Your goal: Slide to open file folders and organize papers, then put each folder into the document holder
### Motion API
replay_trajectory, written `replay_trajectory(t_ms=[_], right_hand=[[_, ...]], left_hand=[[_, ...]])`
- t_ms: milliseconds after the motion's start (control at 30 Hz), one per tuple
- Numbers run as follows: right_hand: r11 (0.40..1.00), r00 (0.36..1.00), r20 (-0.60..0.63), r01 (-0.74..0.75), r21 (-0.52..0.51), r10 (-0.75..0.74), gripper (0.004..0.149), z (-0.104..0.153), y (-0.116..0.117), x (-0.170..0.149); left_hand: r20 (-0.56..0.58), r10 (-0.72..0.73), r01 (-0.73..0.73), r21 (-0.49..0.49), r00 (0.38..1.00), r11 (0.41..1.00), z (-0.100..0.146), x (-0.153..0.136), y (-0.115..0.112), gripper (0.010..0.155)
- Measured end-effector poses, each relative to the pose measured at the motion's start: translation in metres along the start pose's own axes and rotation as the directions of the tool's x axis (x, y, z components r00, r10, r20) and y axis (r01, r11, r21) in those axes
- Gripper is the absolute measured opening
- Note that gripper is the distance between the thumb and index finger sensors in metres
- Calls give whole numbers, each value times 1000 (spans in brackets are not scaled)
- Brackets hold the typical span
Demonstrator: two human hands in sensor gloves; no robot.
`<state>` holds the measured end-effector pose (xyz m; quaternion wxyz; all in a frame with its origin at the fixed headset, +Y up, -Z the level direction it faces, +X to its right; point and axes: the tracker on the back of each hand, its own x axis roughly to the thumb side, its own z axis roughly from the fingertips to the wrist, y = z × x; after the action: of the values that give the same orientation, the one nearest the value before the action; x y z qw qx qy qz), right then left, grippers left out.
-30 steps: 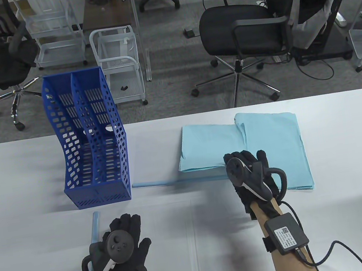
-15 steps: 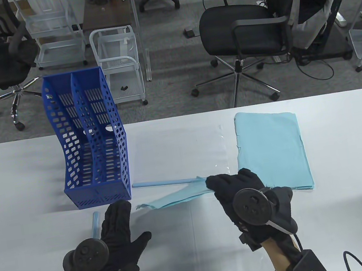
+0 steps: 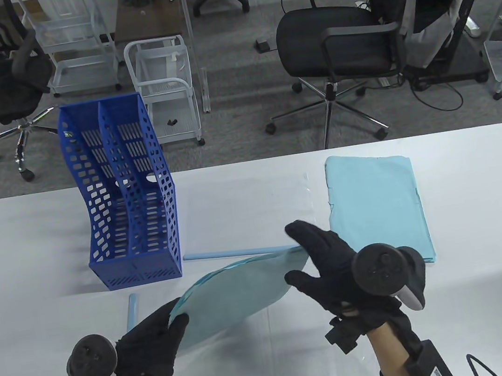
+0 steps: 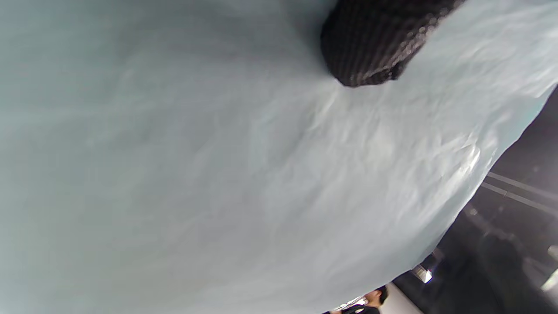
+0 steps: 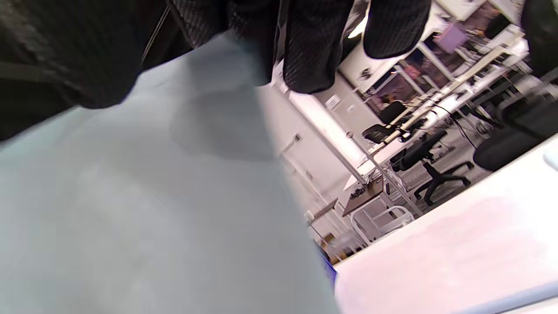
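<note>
Table view: light blue paper stack (image 3: 239, 300) now lifted off the table (image 3: 468, 193), bowed into an arc between both hands. One second ago lay flat beside the second paper stack (image 3: 376, 207); half a second ago dragged toward the near edge by the right hand (image 3: 334, 274) alone. Left hand (image 3: 150, 349) since brought up from the table, now pinching the stack's near-left corner, thumb on top. Right hand gripping the far-right edge, index finger extended along it, thumb over the sheet. Left wrist view: one fingertip (image 4: 370, 43) pressed into crumpled paper. Right wrist view: fingers (image 5: 314, 48) curled over the sheet's edge.

Second stack unmoved, still flat at right. Clear folder (image 3: 247, 212) lying open beside the blue document holder (image 3: 124, 192), both slide bars (image 3: 232, 251) off. Holder slots empty. Judgement: stack being squared up for loading into the folder; filing not yet begun.
</note>
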<state>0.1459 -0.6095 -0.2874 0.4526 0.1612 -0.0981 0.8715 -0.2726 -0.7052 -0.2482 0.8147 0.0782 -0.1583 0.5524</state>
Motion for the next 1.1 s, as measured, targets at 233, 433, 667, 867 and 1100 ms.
replay_trajectory(t_ms=[233,433,667,867,1100], right_hand=[[820,869,-204,493,290,-450,95,11,35,-54],[843,849,-263,509,173,-458,49,31,52,-55],[922,875,-305,386,-26,-375,41,49,43,-66],[941,870,-364,332,-66,-332,41,55,34,-75],[970,819,-525,233,-67,-232,42,64,15,-90]], left_hand=[[-95,304,-311,-78,948,947,0,-4,-12,42],[-187,362,-392,-156,913,907,-2,-11,-36,42],[-280,344,-405,-199,896,893,-1,-18,-56,46],[-323,307,-366,-142,895,920,0,-16,-64,46],[-436,99,-185,-160,895,970,-8,-1,-82,45]])
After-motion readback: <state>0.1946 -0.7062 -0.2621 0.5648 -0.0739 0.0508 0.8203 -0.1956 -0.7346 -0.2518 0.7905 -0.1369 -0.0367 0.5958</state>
